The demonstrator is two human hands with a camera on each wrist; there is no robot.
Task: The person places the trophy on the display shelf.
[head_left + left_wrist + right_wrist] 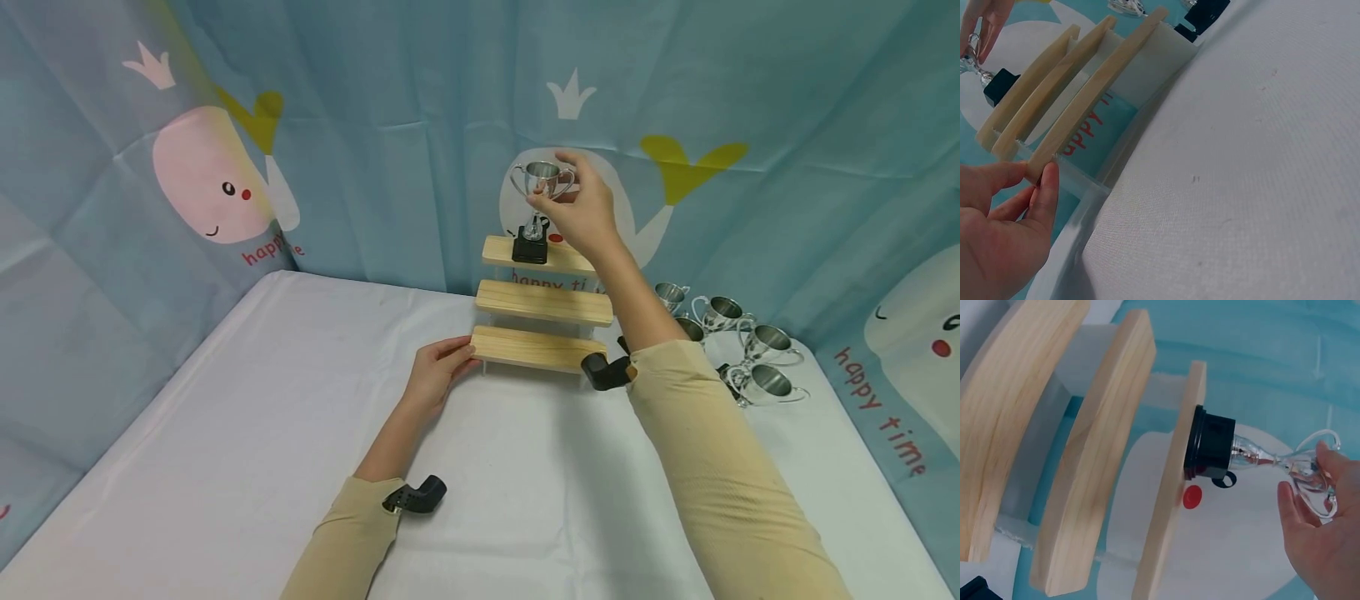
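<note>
A silver trophy cup [533, 225] with two handles and a black base [1215, 445] stands upright on the top step of a three-step wooden display rack [543, 302]. My right hand [584, 204] grips the cup by its bowl and one handle, thumb in front and fingers behind. In the right wrist view the base meets the top board. Down at the left end of the lowest step, my left hand [438, 372] pinches the board between thumb and fingers, as the left wrist view [1007, 219] also shows. The middle and lowest boards hold nothing.
Several more silver trophy cups [768, 343] stand at the table's right, partly behind the right forearm. A white cloth covers the table [225, 433]. Right behind the rack hangs a blue printed curtain [375, 183]. A black wrist mount [416, 495] sits on each sleeve.
</note>
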